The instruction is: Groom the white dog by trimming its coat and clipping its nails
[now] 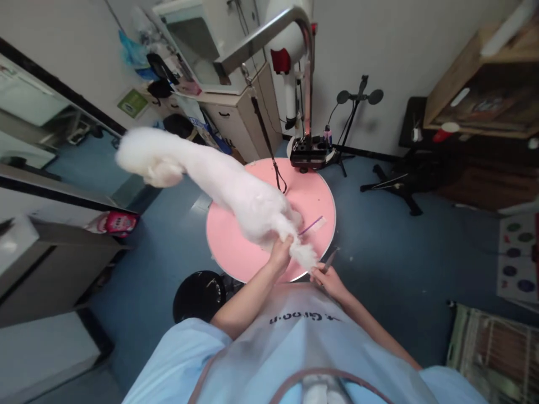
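A white fluffy dog (219, 179) stands on a round pink grooming table (311, 196), its head stretched out past the table's left edge. My left hand (281, 251) is closed round the dog's hind leg or tail near the table's front edge. My right hand (326, 275) grips a pair of scissors (330, 260) right beside the white fur tuft. A purple comb (310, 225) lies on the pink top by the dog's rear.
A metal grooming arm (269, 33) with a black leash (269, 151) rises from the table's far side. A black stool (200, 294) stands front left. Cabinets line the left wall, a black stand and dark shelves are at right, a cage at bottom right.
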Tool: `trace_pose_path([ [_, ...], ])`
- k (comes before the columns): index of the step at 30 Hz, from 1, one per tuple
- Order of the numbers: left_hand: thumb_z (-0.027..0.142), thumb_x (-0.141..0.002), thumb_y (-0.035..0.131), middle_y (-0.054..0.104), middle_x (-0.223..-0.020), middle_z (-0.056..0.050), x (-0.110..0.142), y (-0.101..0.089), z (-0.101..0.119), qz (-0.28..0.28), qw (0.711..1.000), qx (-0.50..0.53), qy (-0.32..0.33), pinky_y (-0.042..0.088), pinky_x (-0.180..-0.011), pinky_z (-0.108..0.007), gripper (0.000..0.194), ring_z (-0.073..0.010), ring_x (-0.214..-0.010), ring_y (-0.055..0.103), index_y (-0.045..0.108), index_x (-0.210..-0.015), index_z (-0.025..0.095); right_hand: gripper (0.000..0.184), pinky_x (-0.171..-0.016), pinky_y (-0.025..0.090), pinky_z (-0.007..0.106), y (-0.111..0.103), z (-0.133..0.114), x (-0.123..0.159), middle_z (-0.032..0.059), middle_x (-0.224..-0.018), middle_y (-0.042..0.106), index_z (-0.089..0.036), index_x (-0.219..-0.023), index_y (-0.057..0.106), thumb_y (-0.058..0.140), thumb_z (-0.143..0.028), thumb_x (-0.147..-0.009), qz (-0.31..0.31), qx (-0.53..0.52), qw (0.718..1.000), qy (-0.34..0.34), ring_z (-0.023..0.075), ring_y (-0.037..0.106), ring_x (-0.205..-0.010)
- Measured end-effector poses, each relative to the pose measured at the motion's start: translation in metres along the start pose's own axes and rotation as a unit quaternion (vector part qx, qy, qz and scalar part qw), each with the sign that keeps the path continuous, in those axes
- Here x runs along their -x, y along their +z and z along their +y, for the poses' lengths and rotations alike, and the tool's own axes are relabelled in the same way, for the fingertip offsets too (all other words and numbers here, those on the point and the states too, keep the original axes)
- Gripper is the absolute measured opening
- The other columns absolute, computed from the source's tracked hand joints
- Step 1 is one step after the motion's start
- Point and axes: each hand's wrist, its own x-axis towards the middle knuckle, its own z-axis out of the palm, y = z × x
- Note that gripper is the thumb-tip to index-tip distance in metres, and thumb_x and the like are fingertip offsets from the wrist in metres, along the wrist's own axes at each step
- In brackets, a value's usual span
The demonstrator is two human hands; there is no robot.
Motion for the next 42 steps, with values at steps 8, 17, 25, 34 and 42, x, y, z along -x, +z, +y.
trace_pose_path([
  [8, 0.069, -0.069, 0.055, 0.046, -0.056, 0.001, 0.016, 0.013, -0.032, -0.05, 0.987, -0.15, -0.02, 0.033, -0.047, -0.023, 0.055, -0.0101, -0.048, 0.043, 0.046, -0.074, 0.015, 0.062, -0.066, 0.049, 0.031, -0.032, -0.016, -0.022, 0.0031, -0.087, 0.066, -0.021, -0.103, 0.047, 0.079, -0.035, -0.052, -0.013, -0.069, 0.992, 0.103, 0.0187, 0.065, -0.073],
  [17, 0.057, -0.074, 0.062, 0.042, -0.049, 0.004, 0.066, 0.011, 0.047, -0.18, 0.983, -0.033, -0.027, 0.03, -0.042, -0.02, 0.046, -0.0058, -0.041, 0.036, 0.048, -0.07, 0.013, 0.039, -0.08, 0.051, 0.036, -0.018, -0.068, -0.035, 0.0056, -0.094, 0.062, -0.018, -0.1, 0.047, 0.069, -0.029, -0.07, -0.194, 0.074, 0.976, -0.067, 0.0182, 0.063, -0.088],
  [25, 0.033, -0.094, 0.027, 0.009, -0.035, 0.01, 0.075, 0.021, 0.194, -0.111, 0.961, 0.224, -0.117, 0.015, -0.029, -0.02, 0.034, -0.005, -0.025, 0.002, 0.037, -0.064, 0.019, 0.039, -0.082, 0.048, 0.04, 0.064, -0.074, -0.064, 0.0092, -0.102, 0.061, -0.018, -0.105, 0.048, 0.065, -0.03, -0.073, -0.079, 0.148, 0.942, -0.29, 0.0221, 0.06, -0.093],
  [34, 0.014, -0.094, 0.032, 0.035, -0.043, 0.008, 0.058, 0.075, 0.22, -0.014, 0.959, 0.284, -0.02, 0.024, -0.034, -0.013, 0.018, -0.002, -0.031, 0.031, 0.042, -0.079, 0.016, 0.039, -0.083, 0.046, 0.036, 0.101, -0.104, -0.092, 0.0066, -0.102, 0.057, -0.02, -0.105, 0.047, 0.064, -0.031, -0.072, -0.044, 0.101, 0.933, -0.342, 0.0216, 0.055, -0.096],
  [42, 0.008, -0.092, 0.033, 0.038, -0.048, 0.008, 0.039, 0.086, 0.219, -0.032, 0.967, 0.252, 0.016, 0.029, -0.039, -0.009, 0.014, -0.0005, -0.035, 0.035, 0.039, -0.081, 0.016, 0.033, -0.081, 0.047, 0.034, 0.118, -0.115, -0.092, 0.004, -0.094, 0.056, -0.02, -0.097, 0.046, 0.063, -0.027, -0.071, -0.004, 0.021, 0.948, -0.317, 0.0177, 0.055, -0.088],
])
